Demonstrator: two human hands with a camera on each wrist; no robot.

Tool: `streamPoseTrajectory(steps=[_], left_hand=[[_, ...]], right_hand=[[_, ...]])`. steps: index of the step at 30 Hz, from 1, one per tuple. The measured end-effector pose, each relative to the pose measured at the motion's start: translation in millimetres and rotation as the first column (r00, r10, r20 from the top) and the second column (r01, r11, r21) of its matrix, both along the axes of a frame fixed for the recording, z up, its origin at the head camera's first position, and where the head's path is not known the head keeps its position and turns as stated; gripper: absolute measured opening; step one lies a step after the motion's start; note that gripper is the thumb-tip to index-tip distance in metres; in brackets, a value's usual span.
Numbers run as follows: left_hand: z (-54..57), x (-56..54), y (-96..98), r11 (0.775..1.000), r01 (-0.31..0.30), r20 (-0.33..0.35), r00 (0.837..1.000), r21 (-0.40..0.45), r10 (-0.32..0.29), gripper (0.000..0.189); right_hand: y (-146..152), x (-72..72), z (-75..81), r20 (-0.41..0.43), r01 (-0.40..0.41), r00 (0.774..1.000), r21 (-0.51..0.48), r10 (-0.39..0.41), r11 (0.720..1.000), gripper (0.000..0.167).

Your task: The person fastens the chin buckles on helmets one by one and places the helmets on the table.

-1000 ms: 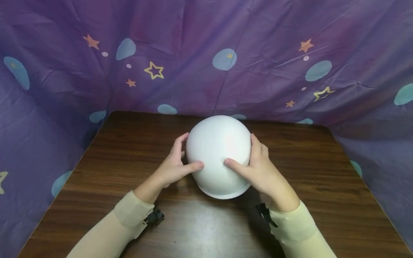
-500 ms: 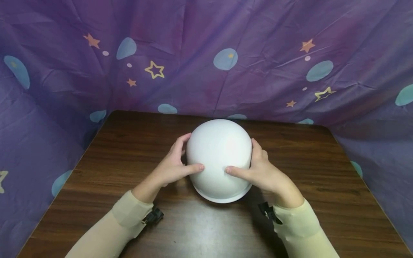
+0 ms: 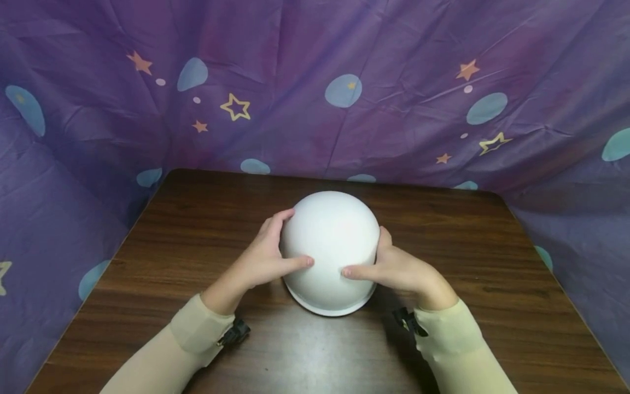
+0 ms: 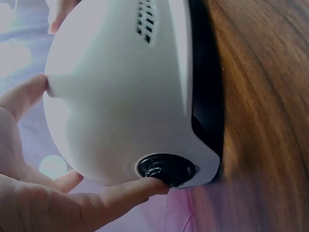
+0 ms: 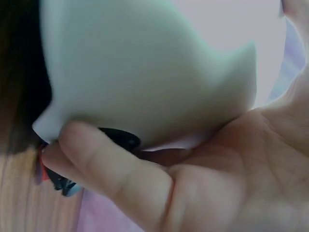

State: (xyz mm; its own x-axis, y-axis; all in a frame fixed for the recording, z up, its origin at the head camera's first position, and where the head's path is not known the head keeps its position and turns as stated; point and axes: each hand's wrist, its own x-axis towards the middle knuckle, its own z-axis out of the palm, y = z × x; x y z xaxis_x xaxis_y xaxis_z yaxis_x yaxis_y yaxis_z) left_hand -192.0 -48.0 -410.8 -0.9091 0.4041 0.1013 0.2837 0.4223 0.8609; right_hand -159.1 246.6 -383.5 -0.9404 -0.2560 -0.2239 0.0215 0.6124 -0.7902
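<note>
A smooth white helmet (image 3: 331, 246) stands dome up near the middle of the wooden table, its rim toward the tabletop. My left hand (image 3: 266, 254) holds its left side, thumb on the near face of the dome. In the left wrist view a finger touches the black round side fitting (image 4: 166, 169), and a slotted vent (image 4: 146, 21) shows higher up. From the right, my right hand (image 3: 401, 269) grips the helmet, its thumb also on the near face. In the right wrist view its fingers lie over another black fitting (image 5: 120, 137) near the rim.
The brown wooden table (image 3: 197, 219) reaches out on all sides of the helmet. Behind it hangs a purple cloth (image 3: 285, 65) with stars and blue shapes. Small black devices are strapped at both wrists. A red and black piece (image 5: 58, 181) shows below the helmet's rim.
The helmet has come toward me and lower in the head view, with both hands around it. My right fingers now sit farther down its side.
</note>
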Motion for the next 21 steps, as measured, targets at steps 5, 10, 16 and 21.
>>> streamPoseTrajectory(steps=[5,10,16,21], left_hand=[[1.0,2.9,2.4,0.999,0.01,-0.02,1.0,-0.045,-0.011,0.108],[1.8,4.2,2.5,0.998,0.009,-0.016,1.0,-0.054,-0.01,0.109],[1.8,3.5,2.1,0.998,0.017,-0.009,1.0,-0.06,-0.017,0.109],[2.0,3.6,1.6,0.998,0.026,0.015,1.0,-0.058,-0.025,0.109]], right_hand=[[3.2,-0.4,-0.1,0.033,-0.013,0.999,0.045,0.011,0.999,0.13],[6.2,-1.6,-2.2,0.031,-0.018,0.999,0.058,0.016,0.998,0.13],[7.1,-1.3,-1.0,0.037,-0.021,0.999,0.051,0.019,0.998,0.129],[9.1,-0.5,2.5,0.094,0.0,0.996,0.01,-0.001,1.0,0.123]])
